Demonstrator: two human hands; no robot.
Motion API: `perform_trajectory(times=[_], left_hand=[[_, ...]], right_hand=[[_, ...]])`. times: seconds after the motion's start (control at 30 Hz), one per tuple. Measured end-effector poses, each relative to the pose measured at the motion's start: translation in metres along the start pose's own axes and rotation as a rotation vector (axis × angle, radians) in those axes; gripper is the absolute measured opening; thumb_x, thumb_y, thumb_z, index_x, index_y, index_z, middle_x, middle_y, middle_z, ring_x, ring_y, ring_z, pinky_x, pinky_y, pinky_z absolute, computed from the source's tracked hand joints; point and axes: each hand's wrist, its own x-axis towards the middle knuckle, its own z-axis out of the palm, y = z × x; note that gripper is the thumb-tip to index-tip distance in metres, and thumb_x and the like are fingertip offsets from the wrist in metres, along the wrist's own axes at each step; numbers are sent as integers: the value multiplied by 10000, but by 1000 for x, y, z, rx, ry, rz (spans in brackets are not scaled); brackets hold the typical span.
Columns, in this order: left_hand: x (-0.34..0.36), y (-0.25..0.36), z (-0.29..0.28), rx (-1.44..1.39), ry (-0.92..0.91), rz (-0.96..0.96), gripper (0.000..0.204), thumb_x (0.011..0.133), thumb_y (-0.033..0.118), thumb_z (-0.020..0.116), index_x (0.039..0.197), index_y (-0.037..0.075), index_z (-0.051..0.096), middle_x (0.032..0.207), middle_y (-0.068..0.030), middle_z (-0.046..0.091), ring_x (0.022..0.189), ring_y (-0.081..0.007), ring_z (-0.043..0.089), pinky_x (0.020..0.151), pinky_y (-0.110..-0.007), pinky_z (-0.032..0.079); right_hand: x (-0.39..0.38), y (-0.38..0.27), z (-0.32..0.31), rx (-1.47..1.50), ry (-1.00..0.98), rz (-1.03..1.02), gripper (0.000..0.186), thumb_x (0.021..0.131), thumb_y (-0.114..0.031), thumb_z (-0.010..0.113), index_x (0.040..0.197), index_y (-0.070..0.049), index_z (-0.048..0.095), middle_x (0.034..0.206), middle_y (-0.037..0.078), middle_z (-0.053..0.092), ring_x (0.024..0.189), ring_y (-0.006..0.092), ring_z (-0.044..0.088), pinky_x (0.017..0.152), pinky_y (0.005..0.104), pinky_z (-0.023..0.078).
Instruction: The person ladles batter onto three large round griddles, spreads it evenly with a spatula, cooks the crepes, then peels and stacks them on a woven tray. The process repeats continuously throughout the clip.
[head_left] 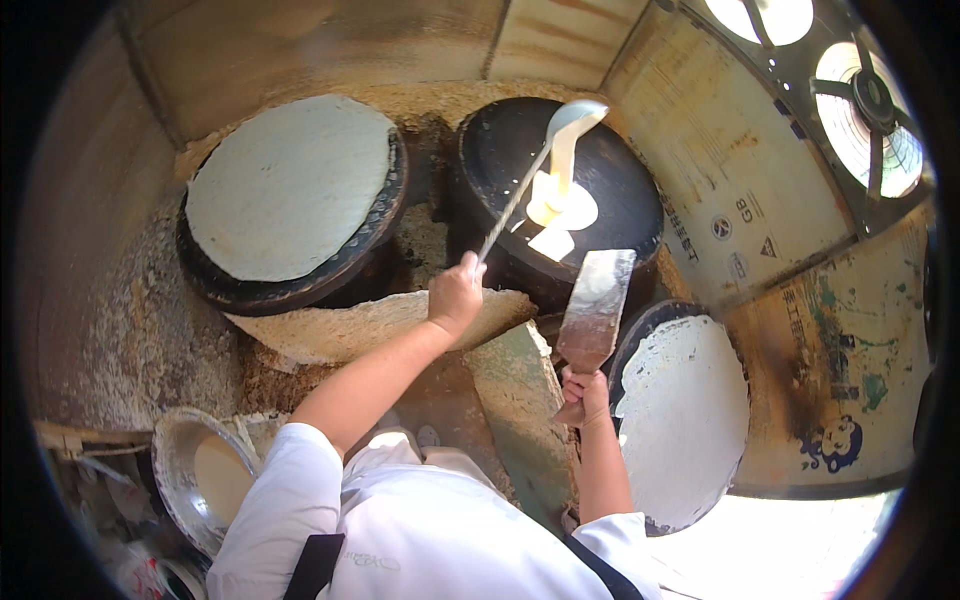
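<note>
My left hand [457, 296] is closed round the handle of a long metal ladle [577, 112], whose bowl tips over the middle of a round black griddle [505, 150]. From the bowl a stream of pale batter [562, 170] pours down and spreads into a small puddle. My right hand [588, 392] grips a flat, wide wooden scraper [598, 310], its blade pointing up at the griddle's near edge. On the griddle at the left lies a large thin round of batter [292, 190]. Another white round [686, 410] covers a griddle beside my right forearm.
A bucket of batter [218, 475] stands at the lower left by my left arm. Crusted boards [510, 390] rise between me and the griddles. Stained panels [735, 170] wall the far and right sides; a fan [872, 100] sits at upper right.
</note>
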Motion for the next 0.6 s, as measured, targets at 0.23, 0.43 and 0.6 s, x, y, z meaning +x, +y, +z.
perform_trajectory(times=[0.23, 0.43, 0.6], left_hand=[[72, 59, -51, -953, -393, -181, 219, 959, 238, 420, 848, 56, 470, 495, -9, 436, 348, -165, 416, 347, -296, 291], [66, 33, -109, -2301, -971, -733, 250, 999, 242, 301, 954, 43, 445, 491, 63, 306, 323, -50, 305, 326, -215, 200], [-13, -54, -167, -2187, -656, -733, 214, 987, 229, 344, 880, 78, 450, 498, 71, 327, 332, -45, 308, 343, -209, 225]], right_hand=[[38, -42, -3, 181, 113, -45, 522, 838, -544, 510, 1030, -59, 535, 669, 33, 500, 380, 69, 283, 365, 226, 242], [81, -14, 59, -440, 300, 150, 603, 737, -496, 686, 1130, -59, 549, 657, 77, 569, 420, 147, 451, 400, 299, 362], [70, -7, 69, -1234, 552, -281, 705, 626, -365, 757, 1219, -56, 534, 986, 194, 648, 893, 314, 634, 779, 367, 476]])
